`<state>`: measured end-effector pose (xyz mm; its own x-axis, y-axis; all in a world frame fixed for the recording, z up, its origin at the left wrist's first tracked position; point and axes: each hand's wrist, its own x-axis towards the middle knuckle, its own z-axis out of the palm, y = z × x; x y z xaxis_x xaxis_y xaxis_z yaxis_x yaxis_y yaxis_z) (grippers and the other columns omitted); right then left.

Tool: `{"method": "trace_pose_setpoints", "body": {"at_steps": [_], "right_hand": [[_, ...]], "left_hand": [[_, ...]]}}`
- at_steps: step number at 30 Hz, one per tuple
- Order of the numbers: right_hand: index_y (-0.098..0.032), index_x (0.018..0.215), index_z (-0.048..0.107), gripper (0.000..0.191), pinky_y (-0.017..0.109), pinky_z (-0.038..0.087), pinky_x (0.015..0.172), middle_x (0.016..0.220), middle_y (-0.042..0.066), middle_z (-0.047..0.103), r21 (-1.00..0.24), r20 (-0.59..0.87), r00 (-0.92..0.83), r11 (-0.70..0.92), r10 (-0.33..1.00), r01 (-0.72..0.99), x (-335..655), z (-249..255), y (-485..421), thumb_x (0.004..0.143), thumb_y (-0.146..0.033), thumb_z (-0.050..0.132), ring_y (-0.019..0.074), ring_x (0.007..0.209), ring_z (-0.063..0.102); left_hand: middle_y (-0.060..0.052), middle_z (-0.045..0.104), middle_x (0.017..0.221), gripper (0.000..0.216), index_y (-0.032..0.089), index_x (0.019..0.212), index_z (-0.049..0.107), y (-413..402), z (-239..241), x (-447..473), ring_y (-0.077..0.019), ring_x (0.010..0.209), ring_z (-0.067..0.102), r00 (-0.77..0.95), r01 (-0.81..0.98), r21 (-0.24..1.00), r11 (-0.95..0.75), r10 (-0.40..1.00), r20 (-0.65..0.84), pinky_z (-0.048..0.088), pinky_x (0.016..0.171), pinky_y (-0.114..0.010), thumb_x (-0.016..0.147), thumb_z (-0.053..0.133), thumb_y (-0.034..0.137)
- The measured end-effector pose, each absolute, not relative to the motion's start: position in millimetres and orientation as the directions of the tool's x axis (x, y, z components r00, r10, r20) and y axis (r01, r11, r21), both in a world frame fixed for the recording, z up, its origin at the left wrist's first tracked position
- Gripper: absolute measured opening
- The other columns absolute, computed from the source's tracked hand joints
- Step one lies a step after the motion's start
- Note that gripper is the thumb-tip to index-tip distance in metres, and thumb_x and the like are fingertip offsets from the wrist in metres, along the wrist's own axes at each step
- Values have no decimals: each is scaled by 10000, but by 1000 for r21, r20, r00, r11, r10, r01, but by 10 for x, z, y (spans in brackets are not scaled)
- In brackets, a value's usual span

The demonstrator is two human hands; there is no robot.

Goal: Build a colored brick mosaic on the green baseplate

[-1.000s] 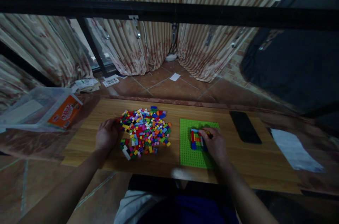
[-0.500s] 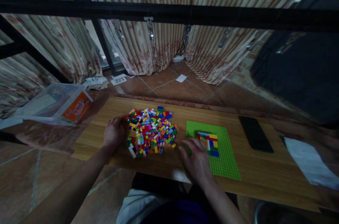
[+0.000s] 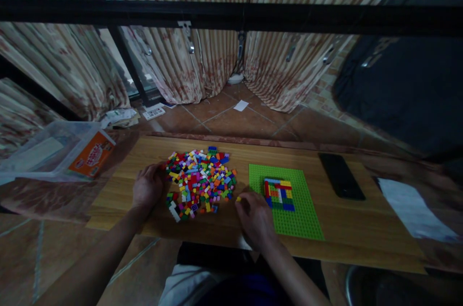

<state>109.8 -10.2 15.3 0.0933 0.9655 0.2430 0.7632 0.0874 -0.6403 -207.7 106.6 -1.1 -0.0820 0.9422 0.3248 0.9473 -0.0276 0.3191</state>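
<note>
A heap of small coloured bricks lies on the wooden table. To its right sits a green baseplate with a small multicoloured block of bricks built on it. My left hand rests at the heap's left edge, fingers curled against the bricks. My right hand is between the heap and the baseplate, fingertips bent down over a small yellow brick at the heap's right edge; whether it grips the brick I cannot make out.
A black phone lies right of the baseplate, a white paper further right. A clear plastic box with an orange label sits off the table's left end. Curtains and a black bar stand behind; tiled floor beyond.
My right hand left the built block on the baseplate and moved left to the heap's right edge. The left hand stayed at the heap's left side.
</note>
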Motion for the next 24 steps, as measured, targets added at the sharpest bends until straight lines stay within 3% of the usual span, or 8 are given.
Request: {"method": "trace_pose_setpoints", "body": {"at_steps": [6,15,24], "right_hand": [[-213,930,665,153,322,516,715,859,38,708,-764,142,194,-17,971,645,1259,197,-156,868,-281,542,192,766,662],[-189,968,676,170,375,506,808,946,78,704,-627,204,13,121,979,769,1162,92,-88,878,-226,536,234,897,646],[-230,1037,683,194,379,506,856,994,61,699,-645,225,-35,176,974,744,1069,101,132,893,-253,555,227,938,646]], "left_hand": [[-90,686,1106,381,205,1128,660,1068,-36,-2083,-261,1047,601,-101,948,318,-10,938,331,486,914,-370,858,393,165],[-103,683,1088,405,186,1141,660,1062,-42,-2083,-262,1032,599,-93,946,324,-21,939,331,486,908,-373,835,403,124],[-102,687,1089,397,187,1124,661,1066,-59,-2089,-269,1031,594,-101,941,338,-17,939,330,482,914,-383,834,396,131]]}}
